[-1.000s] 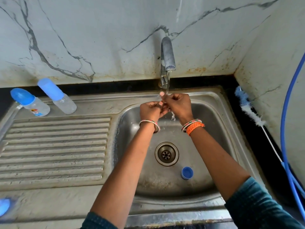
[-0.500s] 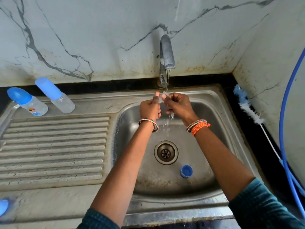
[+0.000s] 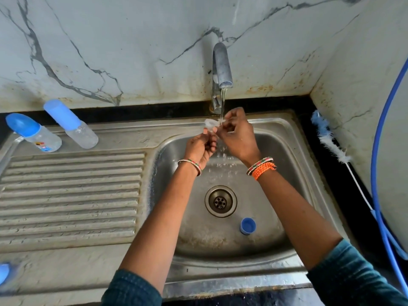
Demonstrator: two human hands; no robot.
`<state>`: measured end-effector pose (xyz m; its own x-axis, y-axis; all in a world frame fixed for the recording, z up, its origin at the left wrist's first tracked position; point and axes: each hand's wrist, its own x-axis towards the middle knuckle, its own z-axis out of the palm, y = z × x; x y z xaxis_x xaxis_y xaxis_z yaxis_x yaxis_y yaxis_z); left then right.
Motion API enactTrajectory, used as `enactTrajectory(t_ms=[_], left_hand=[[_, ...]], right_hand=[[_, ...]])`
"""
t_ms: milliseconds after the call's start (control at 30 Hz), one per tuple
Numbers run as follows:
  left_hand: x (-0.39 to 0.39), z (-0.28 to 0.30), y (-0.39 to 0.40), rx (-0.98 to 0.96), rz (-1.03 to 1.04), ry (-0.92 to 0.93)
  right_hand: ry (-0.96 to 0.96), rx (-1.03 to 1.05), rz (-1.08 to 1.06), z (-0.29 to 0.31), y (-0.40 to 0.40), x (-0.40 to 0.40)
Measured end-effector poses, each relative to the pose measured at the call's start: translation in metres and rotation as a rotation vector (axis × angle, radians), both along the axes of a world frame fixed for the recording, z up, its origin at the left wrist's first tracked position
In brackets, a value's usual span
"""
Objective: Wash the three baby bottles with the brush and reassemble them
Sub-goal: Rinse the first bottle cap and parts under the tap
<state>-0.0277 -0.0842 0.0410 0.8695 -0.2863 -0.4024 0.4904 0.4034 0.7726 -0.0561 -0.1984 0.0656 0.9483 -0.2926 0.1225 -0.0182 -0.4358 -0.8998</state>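
Note:
My left hand (image 3: 202, 145) and my right hand (image 3: 237, 134) both pinch a small clear silicone nipple (image 3: 210, 124) under the running tap (image 3: 221, 69), above the sink basin (image 3: 284, 151). Two capped baby bottles lie at the back of the drainboard: one with a rounded blue cap (image 3: 33, 132) and one with a light blue cylindrical cap (image 3: 70, 123). A blue bottle ring (image 3: 248, 225) stands in the basin near the drain. The bottle brush (image 3: 329, 138) lies on the black counter to the right. A blurred blue-capped item (image 3: 4, 272) sits at the left edge.
The ribbed steel drainboard (image 3: 70, 195) stretches left of the basin. A drain (image 3: 220, 201) sits at the basin's centre. A blue hose (image 3: 379, 151) curves down the right wall. Marble walls close off the back and right.
My hands have shifted slightly under the water stream, and the clear nipple now shows more between the fingertips. The bottles, ring and brush have not moved.

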Motion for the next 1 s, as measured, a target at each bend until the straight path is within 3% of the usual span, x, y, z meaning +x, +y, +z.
enactTrajectory(t_ms=[133, 300, 467, 600, 700, 767, 800, 833, 933, 1000], left_hand=[[0.000, -0.006, -0.005, 0.002, -0.042, -0.019], [-0.001, -0.004, -0.008, -0.055, -0.116, 0.014], [0.012, -0.022, -0.004, 0.309, -0.015, 0.035], [0.015, -0.037, 0.010, 0.485, -0.013, -0.013], [0.019, -0.041, 0.015, 0.491, 0.009, -0.009], [0.020, -0.046, 0.014, 0.497, -0.014, 0.013], [0.019, -0.049, 0.011, 0.511, -0.030, 0.012], [0.018, -0.049, 0.010, 0.520, -0.047, 0.008], [0.020, -0.044, 0.009, 0.454, -0.080, 0.045], [0.018, -0.047, 0.008, 0.421, -0.104, 0.116]], right_hand=[[0.027, -0.092, 0.142, 0.000, 0.002, -0.002], [-0.043, -0.150, 0.069, -0.007, 0.001, -0.004], [-0.187, -0.236, -0.074, -0.022, 0.007, 0.003], [0.202, -0.263, -0.020, -0.066, 0.009, 0.011], [0.050, -0.145, -0.147, -0.070, 0.012, 0.010], [0.199, -0.132, -0.086, -0.074, 0.017, 0.008], [0.344, -0.063, -0.044, -0.080, 0.017, 0.007], [0.467, 0.161, -0.061, -0.081, 0.017, 0.006], [0.638, 1.140, -0.089, -0.062, 0.011, 0.007], [0.709, 1.352, -0.007, -0.053, 0.001, 0.003]])
